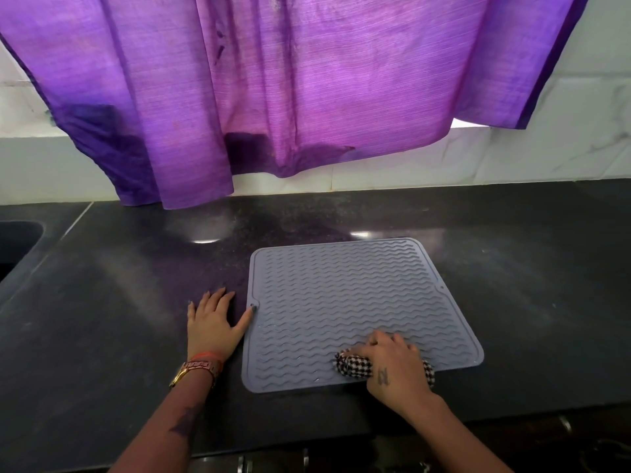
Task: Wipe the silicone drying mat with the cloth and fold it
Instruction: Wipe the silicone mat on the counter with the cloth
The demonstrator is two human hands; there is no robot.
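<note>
— How far had the job got at that point?

— Wiping was under way, by the look of it. The grey mat (358, 312) lay flat and fully spread on the dark counter (119, 302), a little right of centre, with no fold in it anywhere.

— And the hands?

— The right hand (392, 367) was closed around a bunched checked cloth (355, 367) and pressed it onto the mat's near edge, toward the right corner. The left hand (213, 322) lay flat and open on the counter just beside the mat, thumb touching its left edge near the small hole, as if steadying it.

— Could you tell how much was already wiped?

— No. The ridges looked the same all over; no wet or clean patch stood out.

— So what was left?

— Probably the rest of the wiping, and certainly the whole folding.
</note>
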